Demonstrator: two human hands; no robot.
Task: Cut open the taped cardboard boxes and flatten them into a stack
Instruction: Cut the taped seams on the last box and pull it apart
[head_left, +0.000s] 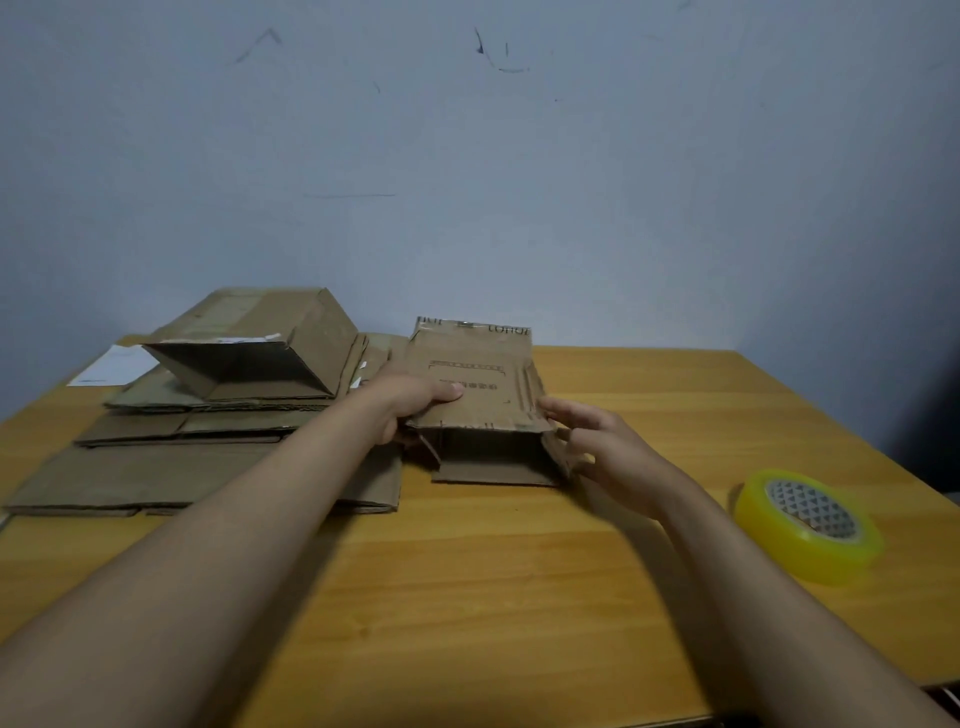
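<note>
Both bare forearms reach in from the bottom edge across the wooden tabletop (467, 561), angled toward each other at a small cardboard box (475, 384) sitting a bit past the middle. The left hand (410, 402) has a closed grip on the box's left side, thumb curled over the printed top panel and the rest of the fingers tucked underneath where I can't see them. The right hand (597, 441) is loose and open, fingers spread and fairly straight, fingertips at the box's right edge by the crumpled side flap; whether they actually touch is hard to tell. The near end of the box is open and you can see inside. Off to the right, near the tabletop edge, a roll of yellowish clear tape (810, 525) lies flat. Left of the box is a stack of flattened cardboard (156, 467), with a half-collapsed bigger box (270, 353) resting on top toward the wall (519, 182).
</note>
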